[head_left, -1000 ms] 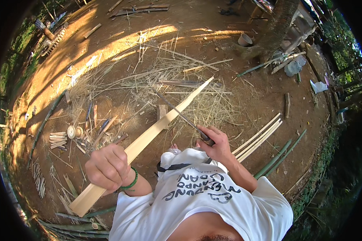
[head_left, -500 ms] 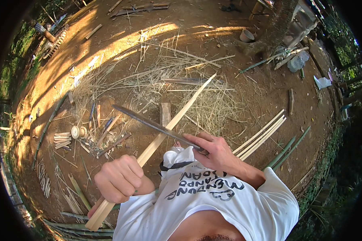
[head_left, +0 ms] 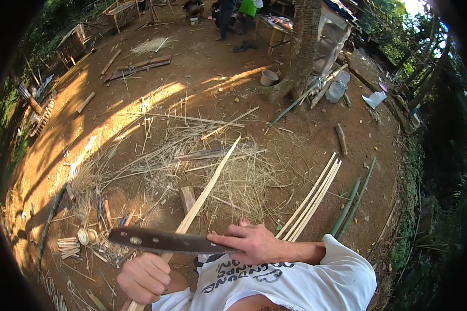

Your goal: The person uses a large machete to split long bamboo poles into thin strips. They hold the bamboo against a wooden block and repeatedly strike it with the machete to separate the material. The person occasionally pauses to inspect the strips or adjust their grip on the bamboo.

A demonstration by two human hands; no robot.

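Note:
My left hand (head_left: 143, 278) is closed around the lower part of a long, pale split bamboo strip (head_left: 207, 189), which slants away up to the right and tapers to a point. In my right hand (head_left: 251, 243) is a machete (head_left: 166, 241) with a dark, broad blade with several holes along it. The handle is hidden in my grip, and a forefinger lies along the blade. Its blade crosses over the strip just above my left hand, with the flat side showing. Whether blade and strip touch, I cannot tell.
A wooden block (head_left: 188, 200) stands beyond the strip, near scattered shavings (head_left: 244, 179). Pale strips (head_left: 314, 199) and green bamboo poles (head_left: 353, 202) lie at right. A spool (head_left: 87, 237) sits at left. Farther off are a tree (head_left: 302, 52), a pot (head_left: 269, 78) and people (head_left: 225, 18).
The view has tilted up, showing more of the yard. The machete blade has turned to show its flat side and sits closer to my left hand along the strip.

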